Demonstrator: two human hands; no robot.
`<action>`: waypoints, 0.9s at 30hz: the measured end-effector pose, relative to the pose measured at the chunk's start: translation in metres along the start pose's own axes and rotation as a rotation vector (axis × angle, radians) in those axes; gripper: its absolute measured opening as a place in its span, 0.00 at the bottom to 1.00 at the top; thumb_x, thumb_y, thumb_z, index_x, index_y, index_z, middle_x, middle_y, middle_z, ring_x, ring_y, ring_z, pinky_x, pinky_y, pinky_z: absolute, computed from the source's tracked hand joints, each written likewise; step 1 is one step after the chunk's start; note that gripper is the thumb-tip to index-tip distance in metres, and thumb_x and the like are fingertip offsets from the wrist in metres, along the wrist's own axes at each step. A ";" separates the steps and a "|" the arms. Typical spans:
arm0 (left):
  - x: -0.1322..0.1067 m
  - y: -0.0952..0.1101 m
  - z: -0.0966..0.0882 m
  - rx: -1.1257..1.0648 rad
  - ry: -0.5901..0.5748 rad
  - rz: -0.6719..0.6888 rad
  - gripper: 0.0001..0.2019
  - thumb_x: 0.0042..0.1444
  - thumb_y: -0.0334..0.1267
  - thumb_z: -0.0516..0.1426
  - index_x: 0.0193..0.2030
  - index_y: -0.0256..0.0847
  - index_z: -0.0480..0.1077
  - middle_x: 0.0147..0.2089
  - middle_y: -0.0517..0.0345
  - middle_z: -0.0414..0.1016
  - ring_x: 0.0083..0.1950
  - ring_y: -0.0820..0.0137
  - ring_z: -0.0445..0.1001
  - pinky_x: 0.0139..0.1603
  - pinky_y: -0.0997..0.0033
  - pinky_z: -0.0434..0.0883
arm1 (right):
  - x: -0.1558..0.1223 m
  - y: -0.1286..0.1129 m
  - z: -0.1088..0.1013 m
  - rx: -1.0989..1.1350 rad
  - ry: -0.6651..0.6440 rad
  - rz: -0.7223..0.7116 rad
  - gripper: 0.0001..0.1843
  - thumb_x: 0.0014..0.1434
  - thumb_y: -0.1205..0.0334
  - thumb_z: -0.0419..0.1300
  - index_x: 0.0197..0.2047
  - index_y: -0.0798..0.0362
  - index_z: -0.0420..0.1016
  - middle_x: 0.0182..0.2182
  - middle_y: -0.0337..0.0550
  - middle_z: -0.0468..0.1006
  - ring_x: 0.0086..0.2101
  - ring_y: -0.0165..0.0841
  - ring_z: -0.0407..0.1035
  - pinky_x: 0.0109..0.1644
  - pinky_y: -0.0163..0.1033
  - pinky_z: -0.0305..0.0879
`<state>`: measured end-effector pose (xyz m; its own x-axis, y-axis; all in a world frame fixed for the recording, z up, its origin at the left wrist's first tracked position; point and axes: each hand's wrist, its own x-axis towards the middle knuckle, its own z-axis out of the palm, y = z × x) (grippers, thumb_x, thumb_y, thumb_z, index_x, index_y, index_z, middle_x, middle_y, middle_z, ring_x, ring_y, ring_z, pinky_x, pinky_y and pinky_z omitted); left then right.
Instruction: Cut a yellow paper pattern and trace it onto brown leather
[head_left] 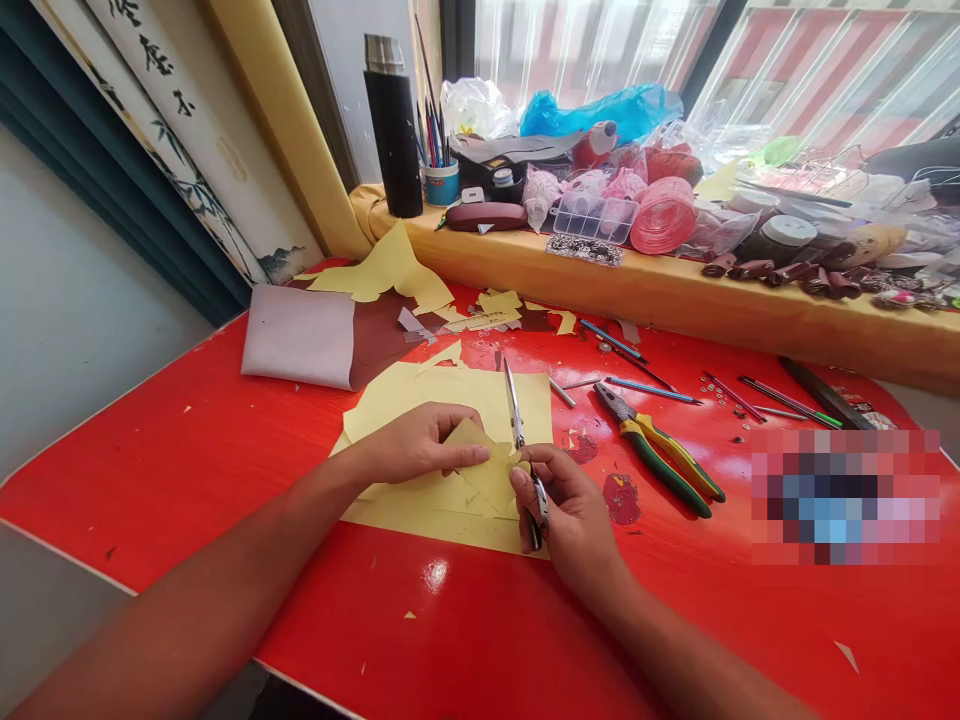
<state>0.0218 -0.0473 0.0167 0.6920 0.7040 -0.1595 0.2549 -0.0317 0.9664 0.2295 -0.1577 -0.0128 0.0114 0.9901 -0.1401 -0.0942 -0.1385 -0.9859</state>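
Note:
My right hand (564,515) is closed around the black handles of a pair of long steel scissors (514,408), whose blades point up and away from me. My left hand (420,445) holds a folded piece of yellow sheet material (486,470) close to the scissors. That piece lies on a larger yellow sheet (450,395), which is flat on the red tabletop (225,480). Part of the sheet is hidden under both hands. The blades stand beside the folded piece's right edge.
Green-and-yellow handled pliers (660,450) and several thin tools lie right of my hands. A folded pale and brown sheet (300,335) and yellow scraps (382,270) lie farther back. A cluttered, yellow-covered window ledge (675,300) runs behind the table.

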 end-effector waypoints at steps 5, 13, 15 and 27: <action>0.003 -0.002 0.005 -0.057 0.112 -0.011 0.19 0.56 0.55 0.69 0.29 0.42 0.74 0.27 0.59 0.71 0.27 0.70 0.68 0.26 0.73 0.64 | 0.001 0.005 0.002 -0.003 -0.058 0.006 0.24 0.62 0.36 0.69 0.42 0.48 0.74 0.21 0.26 0.60 0.15 0.26 0.59 0.16 0.31 0.61; 0.001 -0.004 0.007 -0.258 0.121 -0.045 0.16 0.55 0.51 0.71 0.37 0.42 0.78 0.32 0.56 0.77 0.29 0.68 0.73 0.28 0.71 0.69 | -0.001 0.004 0.003 0.027 -0.136 0.027 0.23 0.62 0.38 0.69 0.44 0.48 0.72 0.23 0.26 0.62 0.15 0.25 0.61 0.16 0.31 0.62; 0.000 -0.003 0.004 -0.248 0.119 -0.060 0.17 0.53 0.51 0.72 0.41 0.42 0.79 0.33 0.56 0.79 0.29 0.67 0.76 0.27 0.71 0.71 | 0.000 0.000 0.003 0.049 -0.117 0.041 0.23 0.63 0.38 0.69 0.44 0.48 0.72 0.22 0.25 0.63 0.15 0.26 0.62 0.16 0.30 0.61; -0.006 0.005 -0.001 -0.019 -0.066 -0.062 0.27 0.54 0.49 0.72 0.56 0.44 0.71 0.31 0.65 0.74 0.29 0.72 0.70 0.27 0.74 0.65 | 0.003 -0.009 0.001 0.062 -0.067 0.056 0.23 0.63 0.40 0.69 0.46 0.51 0.76 0.22 0.27 0.66 0.16 0.25 0.61 0.18 0.31 0.61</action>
<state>0.0179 -0.0509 0.0232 0.7183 0.6560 -0.2318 0.2868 0.0244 0.9577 0.2298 -0.1539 -0.0046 -0.0620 0.9805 -0.1864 -0.1540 -0.1939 -0.9689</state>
